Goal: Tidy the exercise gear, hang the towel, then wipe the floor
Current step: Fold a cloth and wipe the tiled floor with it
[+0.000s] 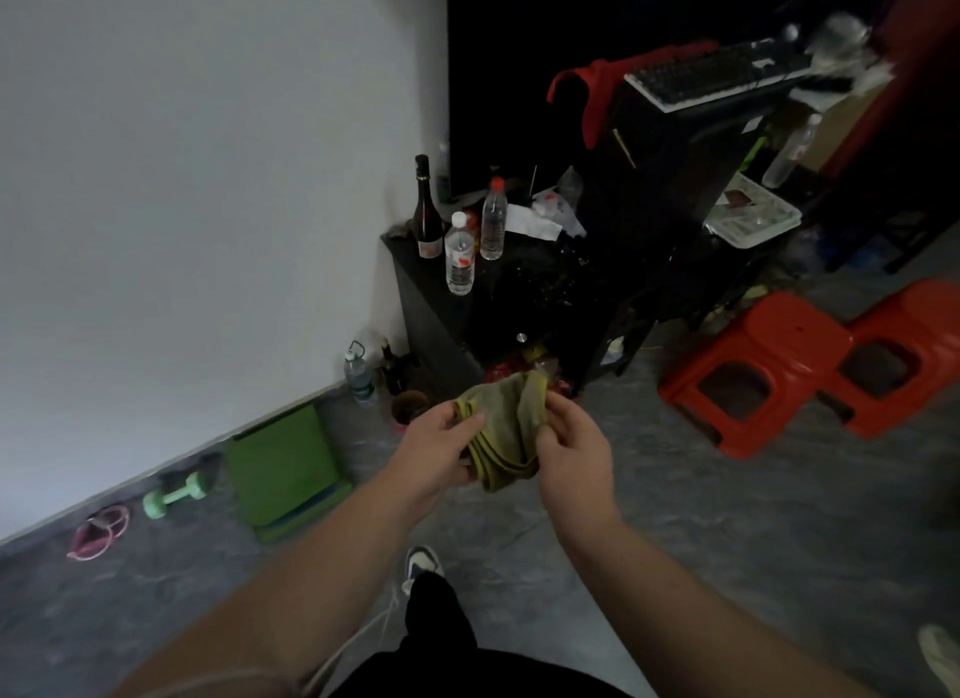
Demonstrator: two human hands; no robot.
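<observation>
The left hand (441,445) and right hand (571,445) both pinch a crumpled olive cloth (506,432) held in the air between them at about waist height, so the person seems to be readying it either to hang or to wipe the grey floor (675,515); which step is unclear. The cloth is bunched, its folded length running roughly up and away from the person. Farther off by the wall, a green mat (285,468), a green dumbbell (174,494) pointing along the skirting, and a pink band (98,531) lie in a row.

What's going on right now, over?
Left hand and right hand both grip the yellow-green cloth. Dumbbell and green mat by the wall. Nothing blocking.
</observation>
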